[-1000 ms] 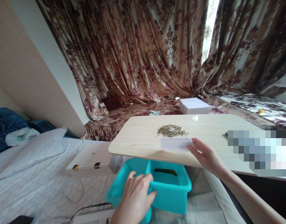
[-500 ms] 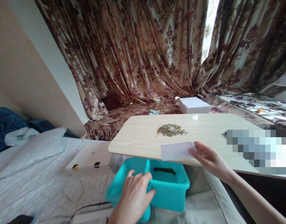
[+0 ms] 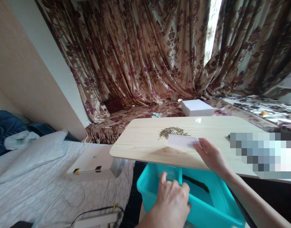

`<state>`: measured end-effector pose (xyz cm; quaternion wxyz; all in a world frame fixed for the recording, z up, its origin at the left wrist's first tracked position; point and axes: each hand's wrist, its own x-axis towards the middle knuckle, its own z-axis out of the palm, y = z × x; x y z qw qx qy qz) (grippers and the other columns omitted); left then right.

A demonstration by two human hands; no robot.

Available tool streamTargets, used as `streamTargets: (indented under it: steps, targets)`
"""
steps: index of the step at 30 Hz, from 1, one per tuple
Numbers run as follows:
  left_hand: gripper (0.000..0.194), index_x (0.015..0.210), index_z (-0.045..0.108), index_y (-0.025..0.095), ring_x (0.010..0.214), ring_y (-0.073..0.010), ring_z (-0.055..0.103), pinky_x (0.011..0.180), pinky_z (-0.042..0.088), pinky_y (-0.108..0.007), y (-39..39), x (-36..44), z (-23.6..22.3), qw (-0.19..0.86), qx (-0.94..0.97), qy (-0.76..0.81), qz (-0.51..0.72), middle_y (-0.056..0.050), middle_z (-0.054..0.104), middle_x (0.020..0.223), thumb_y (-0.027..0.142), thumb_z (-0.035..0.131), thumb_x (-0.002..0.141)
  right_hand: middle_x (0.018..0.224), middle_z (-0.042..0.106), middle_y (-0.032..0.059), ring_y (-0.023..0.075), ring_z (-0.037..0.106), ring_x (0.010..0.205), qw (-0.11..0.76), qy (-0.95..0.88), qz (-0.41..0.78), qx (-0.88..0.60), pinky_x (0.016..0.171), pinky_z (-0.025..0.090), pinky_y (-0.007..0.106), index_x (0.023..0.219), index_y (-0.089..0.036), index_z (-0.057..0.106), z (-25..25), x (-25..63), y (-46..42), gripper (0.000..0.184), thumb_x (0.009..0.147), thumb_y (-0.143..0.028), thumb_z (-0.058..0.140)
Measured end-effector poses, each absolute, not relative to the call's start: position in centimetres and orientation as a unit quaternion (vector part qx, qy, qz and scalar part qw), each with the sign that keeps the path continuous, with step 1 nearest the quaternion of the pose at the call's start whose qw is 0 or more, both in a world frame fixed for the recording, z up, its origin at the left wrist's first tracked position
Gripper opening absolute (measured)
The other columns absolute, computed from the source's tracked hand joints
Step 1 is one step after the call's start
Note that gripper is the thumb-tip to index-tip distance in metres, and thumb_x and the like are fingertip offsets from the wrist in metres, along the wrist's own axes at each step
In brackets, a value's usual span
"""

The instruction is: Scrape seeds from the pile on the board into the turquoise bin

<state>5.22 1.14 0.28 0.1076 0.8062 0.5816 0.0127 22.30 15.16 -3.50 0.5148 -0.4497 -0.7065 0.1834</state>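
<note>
My right hand (image 3: 211,155) pinches the right end of a thin white card (image 3: 182,142), held tilted low over the pale wooden tabletop. Just beyond the card is a pile of small green grains (image 3: 172,130); some whitish bits (image 3: 164,144) lie by its left end. Below the table's front edge, my left hand (image 3: 172,198) grips the near rim of a turquoise divided bin (image 3: 208,207), at its divider. A strip of green grains (image 3: 197,183) lies in the bin's right compartment. My fingers partly hide the left compartment.
The tabletop (image 3: 136,136) has a pixelated patch (image 3: 259,150) on its right. A white box (image 3: 197,107) stands behind it. Left are a bed with a pillow (image 3: 38,152), a flat white carton (image 3: 91,160) and a black cable (image 3: 95,209). Patterned curtains (image 3: 140,53) hang behind.
The turquoise bin has moved right and toward me, turning slightly, with my left hand on it. My right hand has moved the card forward from the table edge to the pile.
</note>
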Motion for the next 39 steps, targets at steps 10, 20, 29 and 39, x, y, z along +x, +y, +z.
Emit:
streamTargets:
  steps: [10, 20, 29, 39]
  targets:
    - [0.018, 0.089, 0.061, 0.017, 0.084, -0.0211, 0.059, 0.102, 0.023, -0.043, 1.2, 5.1, 0.7, 0.102, 0.807, 0.582, 0.007, -0.007, 0.065, 0.082, 0.027, 0.05, 0.079, 0.072, 0.069, -0.0004, 0.0193, 0.063, 0.07, 0.429, -0.745, 0.149, -0.489, 0.06, 0.048, 0.025, 0.079, -0.02, 0.065, -2.7, 22.1, 13.6, 0.027, 0.079, -0.041, 0.047]
    - [0.017, 0.089, 0.061, 0.018, 0.084, -0.0215, 0.058, 0.102, 0.022, -0.043, 1.4, 5.4, 0.4, 0.104, 0.807, 0.582, 0.014, -0.006, 0.065, 0.081, 0.027, 0.05, 0.078, 0.067, 0.065, 0.0002, 0.0172, 0.058, 0.065, 0.387, -0.791, 0.228, -0.416, 0.056, 0.047, 0.023, 0.071, -0.019, 0.062, -0.9, 22.7, 11.0, 0.026, 0.079, -0.04, 0.05]
    - [0.017, 0.088, 0.061, 0.018, 0.084, -0.0216, 0.057, 0.102, 0.022, -0.043, 1.3, 5.4, 0.4, 0.105, 0.805, 0.584, 0.018, -0.006, 0.064, 0.082, 0.027, 0.049, 0.078, 0.068, 0.068, -0.0002, 0.0171, 0.061, 0.066, 0.456, -0.747, 0.185, -0.447, 0.059, 0.049, 0.025, 0.073, -0.02, 0.064, -2.3, 21.2, 14.5, 0.025, 0.078, -0.04, 0.05]
    - [0.018, 0.09, 0.061, 0.017, 0.087, -0.0213, 0.057, 0.103, 0.022, -0.043, 1.3, 5.5, 0.8, 0.113, 0.8, 0.589, 0.021, -0.007, 0.065, 0.084, 0.024, 0.05, 0.078, 0.064, 0.067, -0.0001, 0.0175, 0.061, 0.064, 0.428, -0.763, 0.222, -0.431, 0.057, 0.05, 0.024, 0.069, -0.02, 0.064, -2.1, 21.0, 13.1, 0.028, 0.077, -0.044, 0.052]
